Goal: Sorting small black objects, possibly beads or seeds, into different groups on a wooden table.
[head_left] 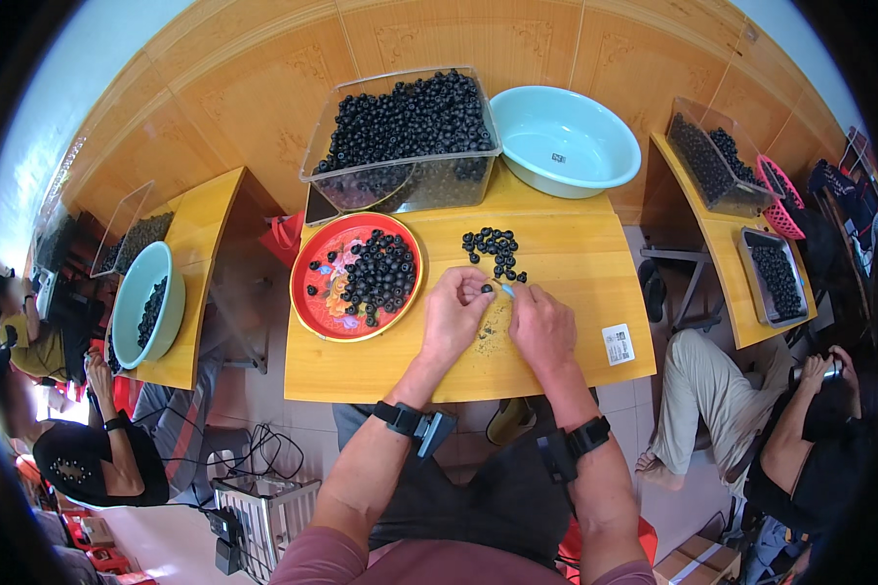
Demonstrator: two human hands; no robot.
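Between the thumb and fingertips of my left hand (456,310) is one small, round black bead (487,289). My right hand (542,327) pinches a thin light-blue tool (507,290) close to that bead; most of it is hidden in the fingers. Just beyond both hands lies a loose group of black beads (493,242), some showing holes. Dark crumbs (488,333) are scattered on the yellow table (410,375) below my fingertips. Left of my left hand, a red round tray (302,310) with a floral pattern holds many more black beads.
At the table's back stands a clear plastic bin (400,190) heaped with black beads, beside a light-blue basin (566,146). A printed label (618,344) lies at the right. People sit at side tables, left and right, with a basin (166,322) and a metal tray (776,278) of beads.
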